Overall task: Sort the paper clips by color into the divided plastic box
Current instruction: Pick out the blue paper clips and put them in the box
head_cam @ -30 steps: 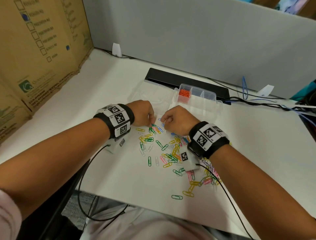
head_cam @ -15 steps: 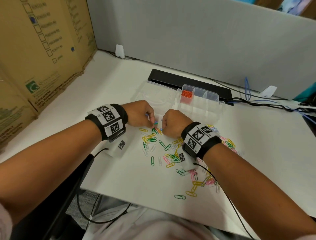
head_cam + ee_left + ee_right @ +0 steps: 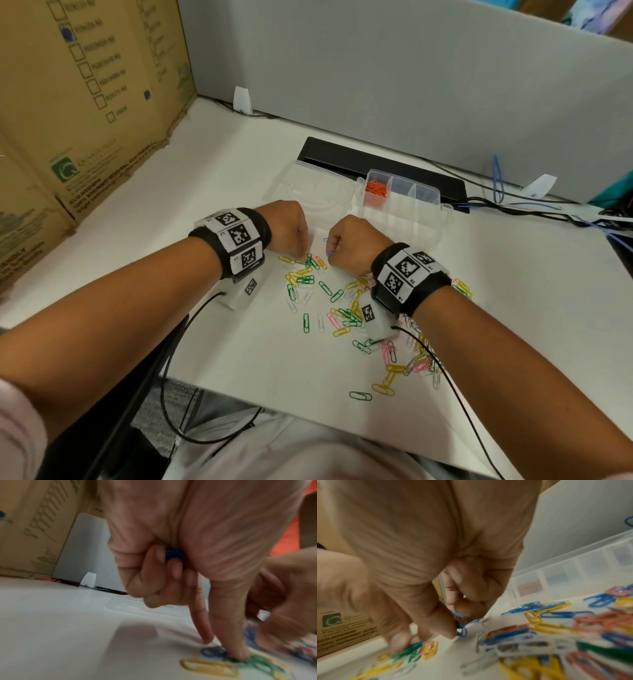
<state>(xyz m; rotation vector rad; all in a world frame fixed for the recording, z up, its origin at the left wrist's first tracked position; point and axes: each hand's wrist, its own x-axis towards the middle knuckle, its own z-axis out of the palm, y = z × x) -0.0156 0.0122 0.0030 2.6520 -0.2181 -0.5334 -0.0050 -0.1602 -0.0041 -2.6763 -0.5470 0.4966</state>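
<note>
Loose paper clips (image 3: 346,308) in green, yellow, pink, white and blue lie scattered on the white table. My left hand (image 3: 303,255) keeps blue clips (image 3: 174,555) tucked under its curled fingers. Its forefinger and thumb reach down onto the table beside a blue clip (image 3: 212,652). My right hand (image 3: 330,251) pinches a blue clip (image 3: 461,627) between thumb and forefinger, just above the table. The clear divided box (image 3: 428,219) stands open behind the hands, with orange clips (image 3: 376,190) in its far left compartment.
The box's clear lid (image 3: 318,192) lies flat to its left. A black bar (image 3: 376,164) and cables (image 3: 548,212) run along the grey partition behind. A cardboard box (image 3: 85,102) stands at the left. Wrist cables (image 3: 191,342) hang over the table's near edge.
Both hands stayed at the far end of the pile and drew slightly apart. The right hand now shows a blue clip pinched at its fingertips.
</note>
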